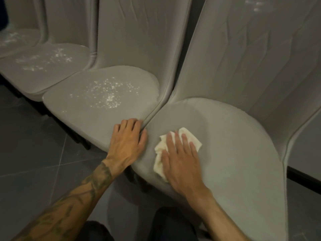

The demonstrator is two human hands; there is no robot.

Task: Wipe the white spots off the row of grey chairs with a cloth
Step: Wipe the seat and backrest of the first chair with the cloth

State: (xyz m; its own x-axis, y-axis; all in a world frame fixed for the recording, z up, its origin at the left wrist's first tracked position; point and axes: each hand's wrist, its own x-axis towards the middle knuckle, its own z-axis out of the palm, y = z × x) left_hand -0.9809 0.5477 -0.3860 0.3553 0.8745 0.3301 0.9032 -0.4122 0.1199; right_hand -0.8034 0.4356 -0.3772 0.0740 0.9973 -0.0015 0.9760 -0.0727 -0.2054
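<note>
Head view: right hand (pixel 180 159), fingers flat, presses the cloth (pixel 194 141) on the near seat (pixel 234 145); the spots (pixel 107 93) lie leftward on the next seat (pixel 73 110), nearer the relaxed left hand (pixel 127 141)

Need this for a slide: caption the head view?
Right hand presses a white cloth on the nearest grey seat; left hand rests on the spotted next seat.

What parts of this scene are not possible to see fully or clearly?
1. Head view: the near seat under the cloth and right hand is covered, so any spots left there cannot be told.
2. Head view: the white marks on the near backrest are cut by the top edge.
3. Head view: the farthest seat is cut by the left edge, its spots blurred.
</note>
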